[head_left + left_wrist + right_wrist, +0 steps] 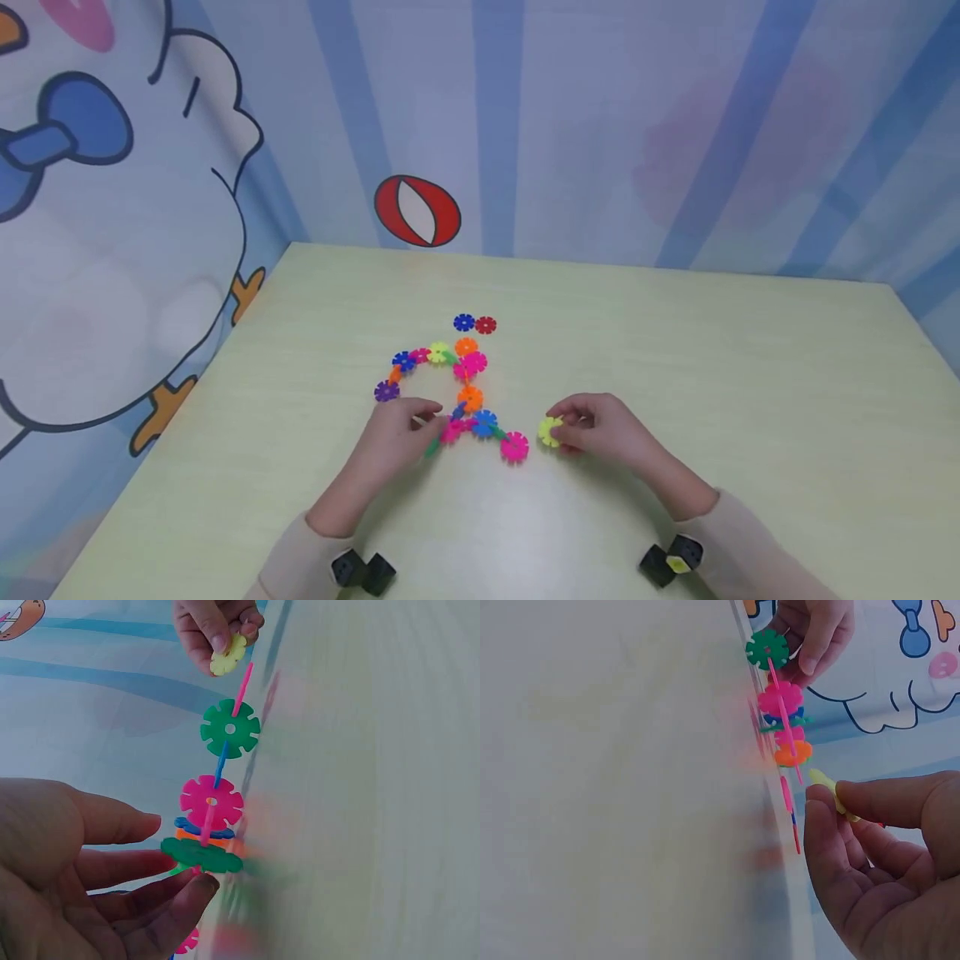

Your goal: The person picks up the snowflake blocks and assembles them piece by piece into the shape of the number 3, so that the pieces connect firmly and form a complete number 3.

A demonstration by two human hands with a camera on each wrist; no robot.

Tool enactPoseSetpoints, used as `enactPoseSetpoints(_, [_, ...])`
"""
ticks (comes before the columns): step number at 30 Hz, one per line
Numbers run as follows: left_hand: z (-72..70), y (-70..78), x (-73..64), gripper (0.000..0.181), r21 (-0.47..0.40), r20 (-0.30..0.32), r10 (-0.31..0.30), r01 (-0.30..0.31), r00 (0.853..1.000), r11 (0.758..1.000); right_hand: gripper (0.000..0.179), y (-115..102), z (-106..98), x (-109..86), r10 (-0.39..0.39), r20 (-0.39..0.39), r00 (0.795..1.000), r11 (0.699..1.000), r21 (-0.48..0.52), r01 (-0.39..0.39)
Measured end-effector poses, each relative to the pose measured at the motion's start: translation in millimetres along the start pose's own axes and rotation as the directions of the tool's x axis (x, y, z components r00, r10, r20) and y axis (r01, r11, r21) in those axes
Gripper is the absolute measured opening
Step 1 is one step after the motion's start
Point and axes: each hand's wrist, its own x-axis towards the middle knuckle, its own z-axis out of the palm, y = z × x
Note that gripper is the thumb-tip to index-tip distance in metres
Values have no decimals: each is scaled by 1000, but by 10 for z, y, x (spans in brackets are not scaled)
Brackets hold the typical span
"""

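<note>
My right hand [603, 429] pinches a yellow notched flower-shaped disc [550, 432] between thumb and fingers, just right of a chain of joined discs. The chain's near end is a pink disc [514, 447], linked to a blue disc [484, 423] by a green one set on edge. At the chain's lower left, my left hand [397, 429] holds a green disc [202, 856] by its edge with thumb and fingertips. Beside that hand is a pink disc [452, 431]. In the right wrist view, the yellow disc [829, 791] is seen nearly edge-on.
The chain curves away in a loop past an orange disc [470, 398] to a purple disc [387, 391] at the left. Behind the loop, a blue disc [464, 322] and a red disc [486, 325] lie on the pale table [712, 358]. A printed wall [585, 125] rises beyond.
</note>
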Motion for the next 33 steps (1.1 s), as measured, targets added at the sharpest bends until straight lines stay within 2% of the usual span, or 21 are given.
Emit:
enactPoseSetpoints(4, [43,-2,-8,22,-15,21,-3,3,1000,1000,24,39,38,-104,22,1,1000,999,28,-22])
enactPoseSetpoints(10, [141,9,-37,19,-45,50,1,1,999,999,21,96,36,-192,65,-76,995,997,43,-62])
enactPoseSetpoints(15, [222,37,-50,20,-86,51,16,-11,999,996,19,102,1,-274,69,-127,989,998,-4,-70])
enactPoseSetpoints(19, [260,66,-51,22,-79,52,28,-24,998,997,17,89,-12,-327,80,-165,983,996,-15,-83])
enactPoseSetpoints(21, [248,95,-54,25,-56,26,32,-30,999,998,15,83,-9,-345,85,-184,979,996,-10,-89])
enactPoseSetpoints(25, [178,190,-86,25,-24,-95,70,-73,993,997,13,71,14,-385,88,-207,974,996,-2,-91])
enactPoseSetpoints(27, [157,258,-123,22,-77,-128,67,-77,990,994,12,65,34,-403,85,-210,974,996,3,-86])
enactPoseSetpoints(28, [160,294,-145,21,-115,-122,64,-78,990,990,12,61,46,-411,85,-210,974,996,9,-85])
enactPoseSetpoints(31, [238,395,-210,20,-303,-20,24,-28,1000,952,11,56,83,-422,80,-218,973,997,7,-80])
enactPoseSetpoints(33, [336,446,-238,22,-414,74,-2,33,997,909,11,51,101,-431,75,-226,971,997,5,-76])
